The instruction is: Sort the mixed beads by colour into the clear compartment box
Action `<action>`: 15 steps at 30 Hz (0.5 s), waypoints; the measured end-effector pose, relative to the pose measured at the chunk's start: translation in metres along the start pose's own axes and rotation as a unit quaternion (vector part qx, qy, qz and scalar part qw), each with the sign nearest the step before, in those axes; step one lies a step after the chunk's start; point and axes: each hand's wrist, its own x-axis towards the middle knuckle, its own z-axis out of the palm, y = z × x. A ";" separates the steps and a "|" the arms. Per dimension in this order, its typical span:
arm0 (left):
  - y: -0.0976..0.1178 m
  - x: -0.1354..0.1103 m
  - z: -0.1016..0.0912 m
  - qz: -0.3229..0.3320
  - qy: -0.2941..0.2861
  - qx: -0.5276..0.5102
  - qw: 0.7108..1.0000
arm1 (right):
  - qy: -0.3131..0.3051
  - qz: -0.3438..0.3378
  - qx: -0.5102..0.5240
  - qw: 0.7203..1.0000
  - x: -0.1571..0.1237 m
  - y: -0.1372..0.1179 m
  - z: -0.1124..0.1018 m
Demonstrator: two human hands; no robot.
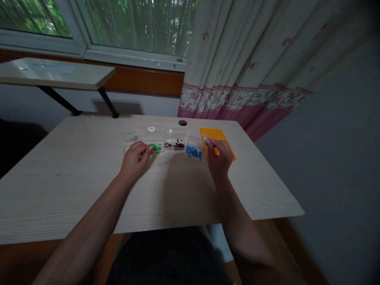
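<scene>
Several small see-through boxes with raised lids stand in a row on the table. My left hand (135, 159) is at the left end of the row, thumb and fingers pinched beside the box of green bits (155, 147). Whatever that pinch holds is too small to make out. The middle box contains dark brown bits (174, 145), and to its right is a box of blue bits (194, 152). Just right of the blue ones, my right hand (220, 156) is closed in a pinch over an orange sheet (211, 133). What its fingertips hold cannot be made out.
The pale wooden table (184, 198) has a round cable hole (182, 123) near its back edge. A raised shelf (59, 73) on black supports stands at the back left. A flowered curtain (237, 79) hangs behind the right side.
</scene>
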 end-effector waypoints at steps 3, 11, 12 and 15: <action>-0.005 0.002 -0.005 -0.002 0.015 0.025 1.000 | 0.055 0.036 -0.045 0.997 0.012 0.026 -0.011; -0.015 0.004 -0.011 0.000 0.005 0.061 0.998 | -0.137 0.149 -0.233 0.951 0.007 0.057 -0.012; -0.015 0.005 -0.011 0.000 0.005 0.063 0.998 | -0.156 0.158 -0.247 0.943 0.006 0.057 -0.012; -0.016 0.005 -0.013 0.001 0.001 0.071 0.997 | -0.170 0.179 -0.258 0.934 0.005 0.056 -0.011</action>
